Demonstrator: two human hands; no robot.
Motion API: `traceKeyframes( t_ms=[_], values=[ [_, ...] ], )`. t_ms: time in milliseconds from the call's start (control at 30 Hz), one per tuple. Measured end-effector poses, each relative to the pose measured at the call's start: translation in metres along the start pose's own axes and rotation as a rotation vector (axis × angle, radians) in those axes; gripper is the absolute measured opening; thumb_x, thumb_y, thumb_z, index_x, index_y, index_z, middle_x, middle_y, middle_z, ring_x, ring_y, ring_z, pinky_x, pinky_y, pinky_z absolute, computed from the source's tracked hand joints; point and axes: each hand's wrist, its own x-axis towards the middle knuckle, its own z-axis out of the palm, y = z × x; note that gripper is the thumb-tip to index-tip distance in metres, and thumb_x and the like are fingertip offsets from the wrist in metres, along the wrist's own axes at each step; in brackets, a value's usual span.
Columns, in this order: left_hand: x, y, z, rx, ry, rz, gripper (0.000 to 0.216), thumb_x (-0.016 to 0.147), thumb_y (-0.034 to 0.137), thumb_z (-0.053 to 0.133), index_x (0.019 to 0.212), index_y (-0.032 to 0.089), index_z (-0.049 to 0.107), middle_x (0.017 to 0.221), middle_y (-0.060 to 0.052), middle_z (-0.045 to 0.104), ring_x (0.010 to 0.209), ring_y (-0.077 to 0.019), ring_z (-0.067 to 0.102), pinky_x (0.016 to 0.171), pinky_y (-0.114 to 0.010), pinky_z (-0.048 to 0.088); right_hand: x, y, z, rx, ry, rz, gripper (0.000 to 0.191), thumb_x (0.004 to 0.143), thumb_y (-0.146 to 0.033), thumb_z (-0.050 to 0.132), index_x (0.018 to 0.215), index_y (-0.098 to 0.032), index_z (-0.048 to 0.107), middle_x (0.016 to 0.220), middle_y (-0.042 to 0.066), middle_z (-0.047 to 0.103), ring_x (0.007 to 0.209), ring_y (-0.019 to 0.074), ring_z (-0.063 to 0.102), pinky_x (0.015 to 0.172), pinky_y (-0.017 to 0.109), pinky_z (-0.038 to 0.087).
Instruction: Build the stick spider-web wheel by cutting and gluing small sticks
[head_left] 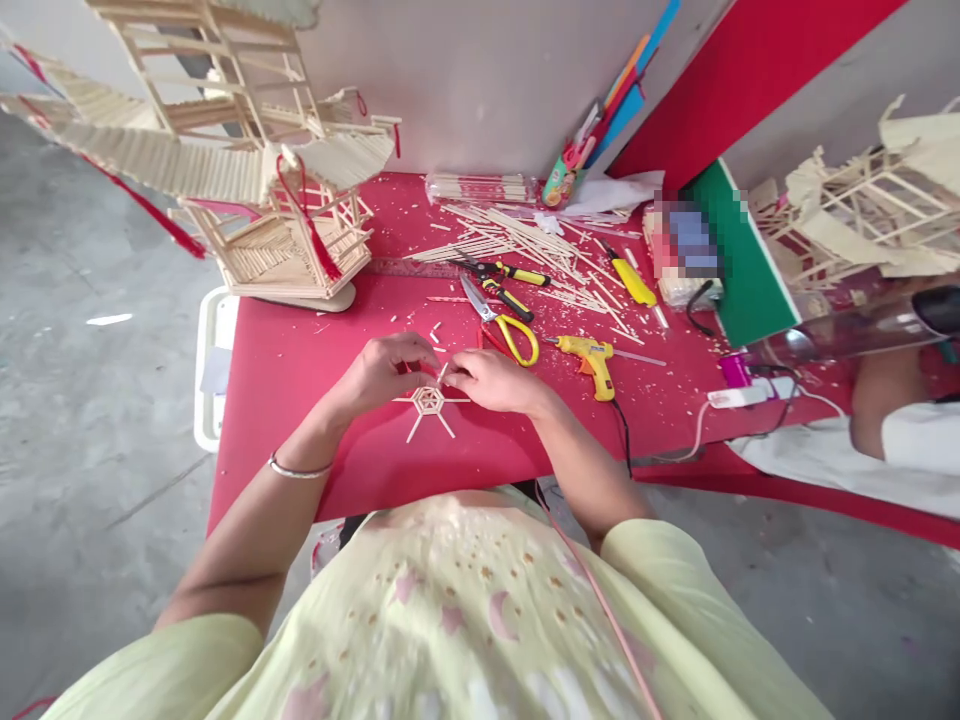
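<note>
A small star-shaped frame of thin wooden sticks (429, 403) lies on the red table (300, 350), right in front of me. My left hand (384, 372) rests at its upper left with the fingers curled and pinched over the frame's top. My right hand (491, 380) is at its upper right, its fingers pinched on a short stick that touches the frame. Both hands meet just above the hexagonal centre of the frame.
Behind my hands lie yellow-handled scissors (504, 325), pliers (506, 272), a yellow glue gun (592, 358) with its black cord, a yellow cutter (631, 280) and a heap of loose sticks (517, 245). A stick pagoda model (247, 170) stands back left. Another person's arm (885, 395) is at right.
</note>
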Motion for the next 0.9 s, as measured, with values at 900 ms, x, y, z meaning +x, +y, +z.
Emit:
traceKeyframes(
  t_ms=[900],
  values=[
    [0.008,-0.009,0.002,-0.497,0.333,-0.449,0.041,0.07,0.047,0.085,0.088,0.013,0.068,0.074,-0.005,0.072,0.058,-0.0162,0.069,0.049,-0.024,0.049,-0.052,0.002,0.073,-0.355,0.304,0.125,0.016,0.104,-0.027,0.053,0.11,-0.024,0.067,0.109,0.008,0.065,0.107,0.0231,0.059,0.077,0.03,0.046]
  ],
)
